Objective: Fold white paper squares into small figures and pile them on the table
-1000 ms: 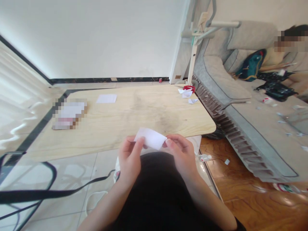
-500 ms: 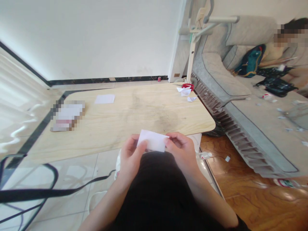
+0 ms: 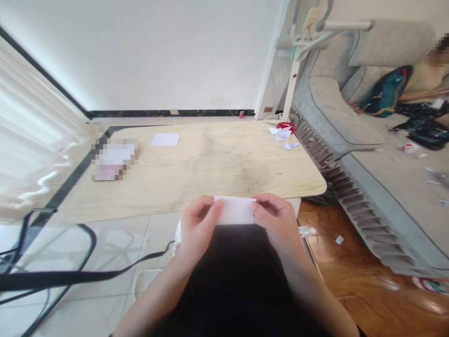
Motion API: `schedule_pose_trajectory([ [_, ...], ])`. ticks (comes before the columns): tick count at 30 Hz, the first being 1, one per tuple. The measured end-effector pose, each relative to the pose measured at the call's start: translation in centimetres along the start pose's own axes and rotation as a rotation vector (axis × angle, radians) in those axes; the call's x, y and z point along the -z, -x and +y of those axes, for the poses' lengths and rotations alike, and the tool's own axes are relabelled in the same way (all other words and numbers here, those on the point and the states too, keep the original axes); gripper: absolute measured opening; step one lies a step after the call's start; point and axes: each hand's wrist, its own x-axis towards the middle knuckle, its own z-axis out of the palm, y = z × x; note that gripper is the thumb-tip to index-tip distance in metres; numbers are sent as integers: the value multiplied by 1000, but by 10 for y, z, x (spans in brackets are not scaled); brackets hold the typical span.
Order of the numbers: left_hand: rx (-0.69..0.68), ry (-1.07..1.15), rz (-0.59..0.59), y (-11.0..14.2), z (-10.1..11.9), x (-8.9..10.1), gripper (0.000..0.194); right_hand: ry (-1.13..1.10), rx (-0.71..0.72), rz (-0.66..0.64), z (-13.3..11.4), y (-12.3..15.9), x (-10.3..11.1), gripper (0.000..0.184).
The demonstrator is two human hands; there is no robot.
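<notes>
A small white sheet of paper (image 3: 236, 211) is stretched level between my hands, just above my lap at the table's near edge. My left hand (image 3: 199, 217) pinches its upper left corner, thumb on top. At the upper right corner my right hand (image 3: 275, 215) grips it the same way, with its fingers curled behind. Whether the sheet is folded I cannot tell. On the wooden table (image 3: 224, 164) lie a stack of white paper (image 3: 164, 139) and, at the far right, folded paper pieces (image 3: 281, 134) beside red-handled scissors (image 3: 286, 127).
A blurred-out flat item (image 3: 115, 160) lies on the table's left. A black strap (image 3: 87, 277) crosses the lower left. To the right stand a grey sofa (image 3: 365, 126) with a seated person (image 3: 426, 79) and a white metal frame (image 3: 294, 79). A paper scrap (image 3: 339, 239) lies on the floor.
The paper, tilted before, now lies level between my hands, and the left thumb has moved up to its top corner. My view has shifted slightly left.
</notes>
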Motion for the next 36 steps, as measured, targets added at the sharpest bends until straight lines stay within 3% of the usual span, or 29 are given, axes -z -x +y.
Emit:
schedule_pose_trajectory([
  [4, -10, -28, 7, -1, 5, 0, 20, 27, 5, -3, 1, -2, 3, 6],
  [10, -22, -38, -109, -3, 8, 0, 25, 53, 8, -11, 1, -1, 5, 7],
  [23, 12, -17, -120, -1, 4, 1, 28, 95, 39, -11, 9, -3, 8, 9],
  [36, 149, 71, -155, 2, 1, 0, 27, 47, 3, -15, 9, -3, 7, 11],
])
